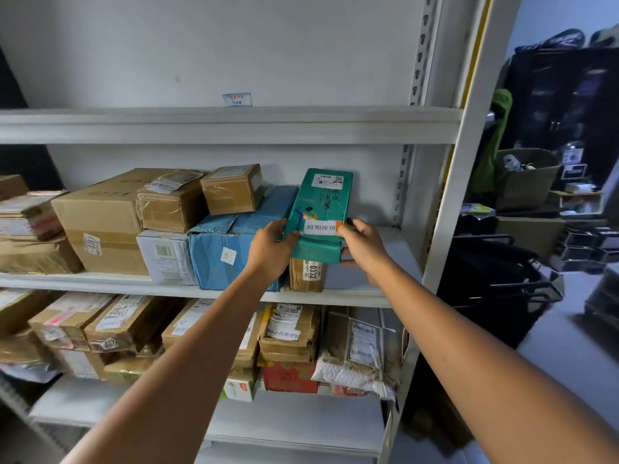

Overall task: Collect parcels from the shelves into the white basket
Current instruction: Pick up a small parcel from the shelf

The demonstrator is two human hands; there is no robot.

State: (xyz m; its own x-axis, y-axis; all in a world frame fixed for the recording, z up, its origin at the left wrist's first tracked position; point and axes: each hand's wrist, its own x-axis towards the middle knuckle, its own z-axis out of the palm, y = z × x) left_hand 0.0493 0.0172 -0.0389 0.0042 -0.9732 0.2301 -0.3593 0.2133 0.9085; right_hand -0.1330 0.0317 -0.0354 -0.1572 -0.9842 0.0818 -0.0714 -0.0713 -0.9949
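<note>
A green parcel (323,202) with white labels lies on top of a small brown box marked 0332 (307,274) at the right end of the middle shelf (351,298). My left hand (273,246) grips the parcel's near left corner. My right hand (361,244) holds its near right corner, thumb on top and fingers underneath. The parcel's near end tilts slightly off the brown box. The white basket is not in view.
Left of the green parcel sit a blue box (234,244), a white box (167,256) and several brown cartons (104,222). The lower shelf holds more parcels (291,333). The rack's white upright (459,182) stands at right, with a black chair (495,272) beyond.
</note>
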